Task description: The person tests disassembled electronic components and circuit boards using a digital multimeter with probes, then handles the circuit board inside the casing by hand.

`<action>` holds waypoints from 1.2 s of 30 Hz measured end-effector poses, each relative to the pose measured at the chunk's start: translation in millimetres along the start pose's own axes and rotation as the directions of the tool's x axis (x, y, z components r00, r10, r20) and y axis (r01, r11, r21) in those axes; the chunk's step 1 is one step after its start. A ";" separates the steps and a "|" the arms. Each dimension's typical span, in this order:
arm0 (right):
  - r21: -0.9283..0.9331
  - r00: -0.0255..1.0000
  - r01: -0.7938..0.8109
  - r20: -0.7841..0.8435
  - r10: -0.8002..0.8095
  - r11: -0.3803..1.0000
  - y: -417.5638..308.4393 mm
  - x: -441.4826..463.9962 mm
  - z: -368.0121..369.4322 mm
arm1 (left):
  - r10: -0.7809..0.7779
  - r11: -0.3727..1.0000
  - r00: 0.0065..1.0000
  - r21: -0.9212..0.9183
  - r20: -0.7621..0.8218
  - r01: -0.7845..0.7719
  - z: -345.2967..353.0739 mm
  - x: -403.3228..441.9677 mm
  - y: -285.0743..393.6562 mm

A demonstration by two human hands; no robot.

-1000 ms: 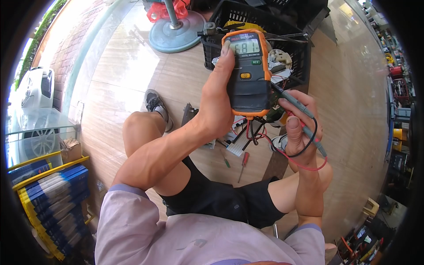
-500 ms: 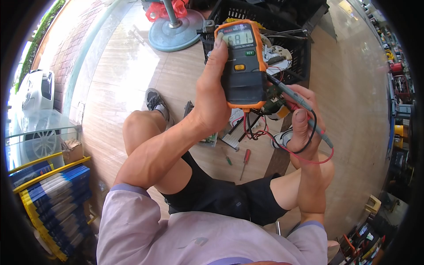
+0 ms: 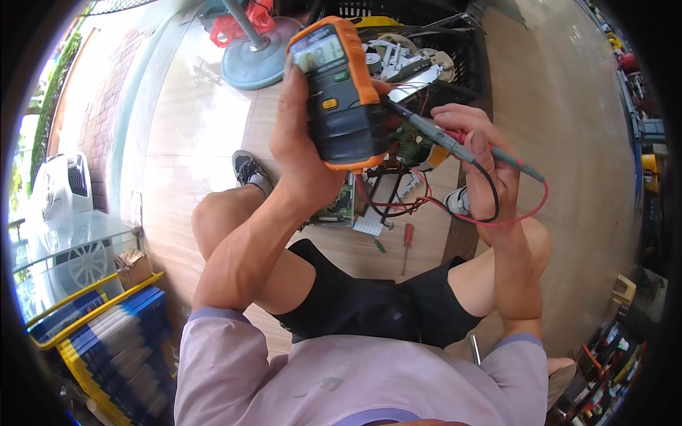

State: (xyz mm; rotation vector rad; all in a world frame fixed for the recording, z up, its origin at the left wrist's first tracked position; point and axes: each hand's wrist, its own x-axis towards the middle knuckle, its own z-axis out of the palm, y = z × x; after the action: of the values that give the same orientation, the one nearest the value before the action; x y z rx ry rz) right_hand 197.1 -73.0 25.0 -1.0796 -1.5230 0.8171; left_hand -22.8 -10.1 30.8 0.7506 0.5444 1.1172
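Note:
My left hand (image 3: 304, 153) is closed around an orange and dark grey digital multimeter (image 3: 339, 106), thumb along its side. The meter is tilted, and glare washes out its display. My right hand (image 3: 495, 170) grips two test probes: a grey and black one (image 3: 437, 135) pointing up-left toward the meter, and a grey and red one (image 3: 522, 165) crossing the fingers. Red and black leads (image 3: 419, 204) loop below the meter. Behind the probes is a green electronic part with a coil (image 3: 414, 148), partly covered; what the probe tips touch cannot be made out.
On the floor lie a red-handled screwdriver (image 3: 408, 238), a small green-handled tool (image 3: 379, 245) and a green circuit board (image 3: 339, 207). A black crate (image 3: 477, 67) of parts stands ahead, beside a round grey stand base (image 3: 245, 67). A yellow rack (image 3: 99, 305) is at left.
My left hand has moved left and turned the multimeter, so its display now shows at a slant. The right hand still holds the probes, with slightly shifted fingers. The whole view has shifted slightly.

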 end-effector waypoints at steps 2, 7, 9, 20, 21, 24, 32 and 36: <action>0.106 0.994 -0.094 -0.050 0.100 0.990 0.8 -3.0 1.3 | 0.009 0.997 0.999 -0.080 0.049 -0.005 -6.1 0.9 -0.2; 0.459 0.941 -0.267 -0.064 0.332 0.847 -4.9 -7.3 7.7 | 0.006 0.997 0.999 -0.076 0.036 -0.004 -5.1 -2.0 0.0; 0.452 0.932 -0.302 -0.045 0.359 0.839 -2.5 -8.9 5.7 | -0.011 0.999 0.999 -0.042 0.038 0.013 -4.6 -3.5 -1.6; 0.331 0.948 -0.267 -0.078 0.308 0.905 7.4 -7.8 -6.8 | -0.046 0.991 0.994 0.127 0.100 0.033 -9.0 -10.1 -6.0; 0.311 0.949 -0.260 -0.094 0.302 0.914 6.7 -8.1 -8.1 | -0.038 0.992 0.993 0.128 0.115 0.023 -10.3 -10.8 -7.0; 0.290 0.940 -0.217 -0.194 0.279 0.932 4.6 -5.9 -11.9 | -0.026 0.992 0.986 0.128 0.166 0.004 -12.7 -12.5 -6.3; -0.059 0.959 0.001 -0.282 -0.018 0.998 -6.4 -4.6 -17.3 | -0.050 0.995 0.981 -0.074 0.188 0.065 -11.4 -16.6 -7.8; -0.299 0.946 0.155 -0.228 -0.229 0.941 -19.1 -5.0 -24.2 | -0.031 0.999 0.973 0.022 0.229 0.027 -10.0 -17.8 -7.9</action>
State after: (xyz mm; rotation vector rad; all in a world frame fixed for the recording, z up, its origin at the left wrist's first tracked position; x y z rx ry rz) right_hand 216.8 -85.5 45.8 -1.1664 -1.5170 0.3146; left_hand -31.6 -26.1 18.7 0.8730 0.3690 0.9836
